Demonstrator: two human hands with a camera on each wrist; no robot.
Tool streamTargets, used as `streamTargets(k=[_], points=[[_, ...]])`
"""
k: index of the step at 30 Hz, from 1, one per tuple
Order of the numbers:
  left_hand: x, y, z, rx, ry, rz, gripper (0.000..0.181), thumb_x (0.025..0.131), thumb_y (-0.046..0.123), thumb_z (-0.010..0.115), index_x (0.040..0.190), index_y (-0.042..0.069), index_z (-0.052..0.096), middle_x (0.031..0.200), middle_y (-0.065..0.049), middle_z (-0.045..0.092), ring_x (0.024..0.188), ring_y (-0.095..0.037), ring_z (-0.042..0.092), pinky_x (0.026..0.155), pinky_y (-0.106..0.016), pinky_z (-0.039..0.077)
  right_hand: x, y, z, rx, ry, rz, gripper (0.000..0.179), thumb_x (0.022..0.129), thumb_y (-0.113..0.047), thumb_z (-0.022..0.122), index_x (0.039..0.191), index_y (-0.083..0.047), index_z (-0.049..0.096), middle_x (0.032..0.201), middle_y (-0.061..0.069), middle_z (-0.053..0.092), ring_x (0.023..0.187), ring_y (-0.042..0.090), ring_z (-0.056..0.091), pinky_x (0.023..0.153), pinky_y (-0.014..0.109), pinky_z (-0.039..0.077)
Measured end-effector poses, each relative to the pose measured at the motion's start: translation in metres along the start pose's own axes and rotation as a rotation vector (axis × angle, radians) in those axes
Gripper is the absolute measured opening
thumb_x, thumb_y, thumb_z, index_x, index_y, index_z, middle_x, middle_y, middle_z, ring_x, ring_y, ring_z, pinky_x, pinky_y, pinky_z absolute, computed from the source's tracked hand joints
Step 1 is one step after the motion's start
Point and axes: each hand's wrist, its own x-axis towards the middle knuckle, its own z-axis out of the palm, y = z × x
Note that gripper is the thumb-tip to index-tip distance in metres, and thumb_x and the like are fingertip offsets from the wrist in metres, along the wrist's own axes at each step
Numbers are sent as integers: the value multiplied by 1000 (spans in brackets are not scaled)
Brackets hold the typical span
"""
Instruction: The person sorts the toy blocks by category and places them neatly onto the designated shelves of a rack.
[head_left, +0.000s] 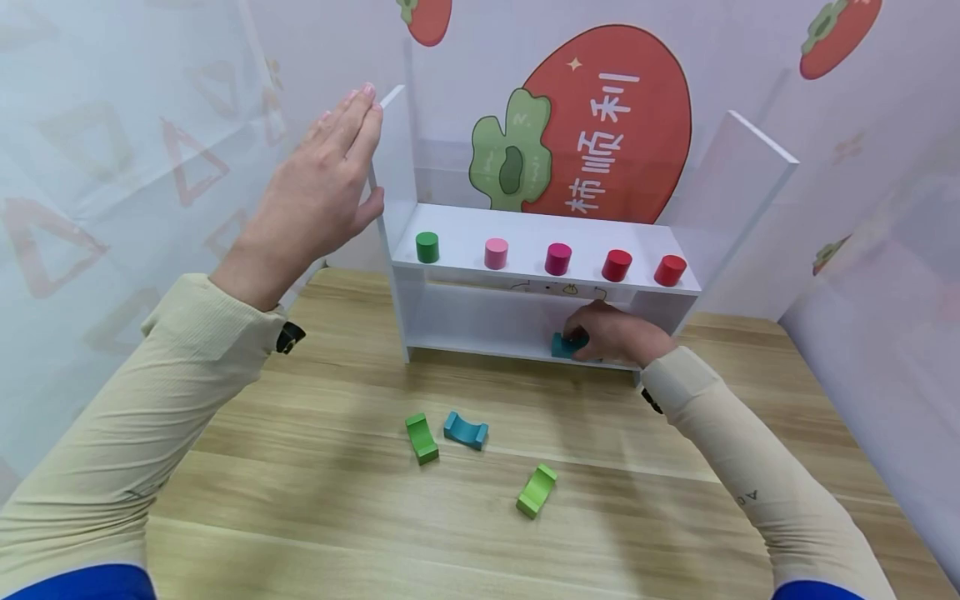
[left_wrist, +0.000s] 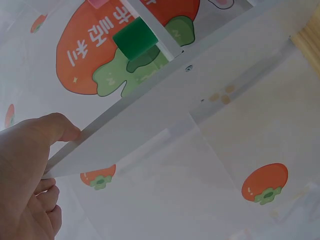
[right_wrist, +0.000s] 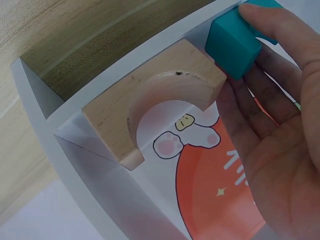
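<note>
My left hand (head_left: 311, 196) grips the left side panel (head_left: 395, 158) of a white two-tier shelf (head_left: 480, 321). In the left wrist view the thumb lies on the panel's edge, with curled fingers at the other side. On the lower board, toward the right, my right hand (head_left: 618, 335) pinches a teal arch block (right_wrist: 232, 45) between thumb and fingers. A natural wood arch block (right_wrist: 160, 90) stands beside it in the right wrist view, near the shelf's end; the right hand hides it in the head view.
Along the upper board stand cylinders: green (head_left: 427, 247), pink (head_left: 496, 254), magenta (head_left: 558, 259) and two red ones (head_left: 617, 265). On the wooden table (head_left: 337, 500) before the shelf lie a green arch block (head_left: 422, 439), a blue one (head_left: 465, 431) and a light green one (head_left: 536, 492).
</note>
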Motion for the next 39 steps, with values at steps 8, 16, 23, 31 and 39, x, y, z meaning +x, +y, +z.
streamTargets(k=[8,16,23,31,39], points=[[0,0,0,1,-2,3,75,99,10,56,163,-10,22,176,-22,20,164,-38,23,133,-54,23,-6,-7,-7,9,49,-29,56,80,-24,94,132,-18,75,129,4,72,122,26,67,108,55,57],[0,0,-1,11,5,9,75,99,9,58,163,-10,23,175,-23,21,163,-39,24,133,-54,24,-28,-32,-12,6,94,-314,50,81,-18,92,127,-8,77,123,9,78,114,28,75,100,49,62],[1,1,0,10,1,0,75,99,9,56,163,-10,22,175,-22,20,163,-38,24,133,-54,23,-52,-64,10,-13,-61,-446,48,85,-19,90,129,-9,75,125,7,78,115,23,76,96,38,64],[1,1,0,-2,-6,-6,77,98,9,58,164,-9,22,176,-22,19,164,-38,22,134,-54,22,-70,-84,48,2,-251,-480,43,89,-21,86,130,-13,74,128,-1,75,119,13,70,102,33,61],[1,0,1,-2,-2,-9,78,98,10,59,164,-9,22,176,-22,19,164,-37,22,134,-54,22,-75,-86,80,28,-202,-630,29,85,-8,85,112,-13,75,107,-6,74,96,0,64,85,17,57]])
